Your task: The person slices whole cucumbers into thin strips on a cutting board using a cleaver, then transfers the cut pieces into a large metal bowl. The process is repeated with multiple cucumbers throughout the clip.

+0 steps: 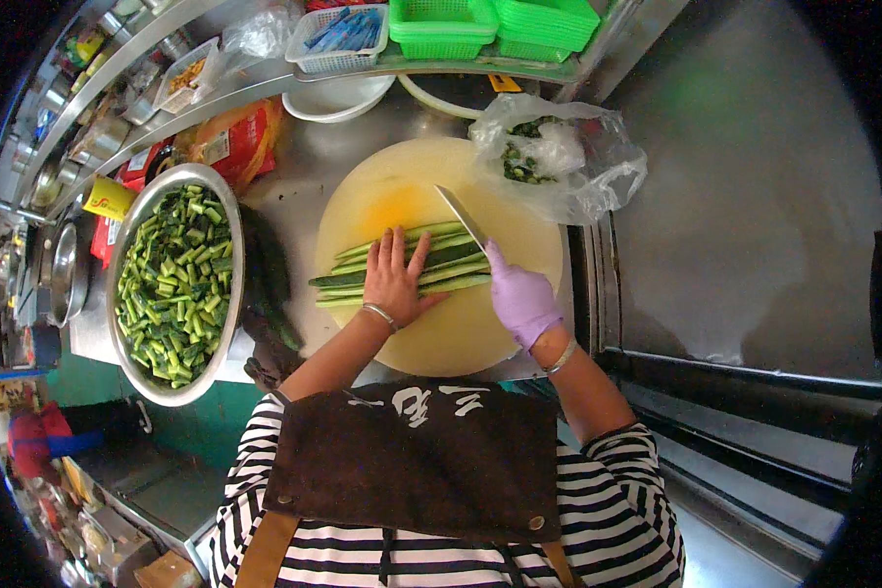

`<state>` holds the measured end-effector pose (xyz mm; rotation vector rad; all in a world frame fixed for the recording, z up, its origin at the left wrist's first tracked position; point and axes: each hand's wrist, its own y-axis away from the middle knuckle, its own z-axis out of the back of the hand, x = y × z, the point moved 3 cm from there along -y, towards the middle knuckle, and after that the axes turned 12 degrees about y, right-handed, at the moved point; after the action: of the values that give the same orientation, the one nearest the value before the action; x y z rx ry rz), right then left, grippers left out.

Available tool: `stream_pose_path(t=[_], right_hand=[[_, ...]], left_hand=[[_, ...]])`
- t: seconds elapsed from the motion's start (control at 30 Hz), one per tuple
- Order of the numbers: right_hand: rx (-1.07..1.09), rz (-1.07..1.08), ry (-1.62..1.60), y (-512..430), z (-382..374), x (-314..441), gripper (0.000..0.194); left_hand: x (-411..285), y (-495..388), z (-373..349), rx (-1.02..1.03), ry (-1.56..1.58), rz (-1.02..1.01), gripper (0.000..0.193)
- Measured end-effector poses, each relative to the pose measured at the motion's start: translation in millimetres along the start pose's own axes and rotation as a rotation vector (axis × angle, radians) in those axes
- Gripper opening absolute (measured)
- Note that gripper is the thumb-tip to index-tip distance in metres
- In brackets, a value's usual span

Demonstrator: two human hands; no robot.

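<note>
Long strips of cucumber [452,256] lie side by side across a round cutting board [441,345], some with dark green skin. My bare left hand [397,275] rests flat on the strips with its fingers spread. In a purple glove, my right hand [522,298] grips a kitchen knife [459,214] near the right ends of the strips. The blade points up and to the left, over the board; its handle is hidden in the glove. An orange stain marks the board above the strips.
A steel bowl of chopped green vegetables [237,294] stands at left. A clear plastic bag with greens [595,169] overlaps the board's upper right edge. Behind are a white bowl [338,103] and a shelf with green baskets [445,29]. Red packages [242,143] lie at the upper left.
</note>
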<state>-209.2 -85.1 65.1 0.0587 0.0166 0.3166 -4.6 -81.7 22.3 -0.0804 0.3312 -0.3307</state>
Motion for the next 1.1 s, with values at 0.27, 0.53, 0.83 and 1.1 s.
stream_pose_path(t=[0.27,0.53,0.83,1.1], right_hand=[[-0.059,-0.176,-0.265,19,11,-34,0.049],[0.026,-0.195,-0.221,23,7,-36,0.043],[-0.035,-0.031,-0.074,-24,15,-25,0.037],[-0.097,0.115,-0.131,-54,10,-27,0.023]], left_hand=[[0,-11,-1,0.019,-0.019,0.109,0.1],[-21,-22,13,0.122,0.021,0.351,0.103],[-13,16,0,0.027,-0.022,0.222,0.095],[-12,5,-9,-0.002,-0.025,0.308,0.086]])
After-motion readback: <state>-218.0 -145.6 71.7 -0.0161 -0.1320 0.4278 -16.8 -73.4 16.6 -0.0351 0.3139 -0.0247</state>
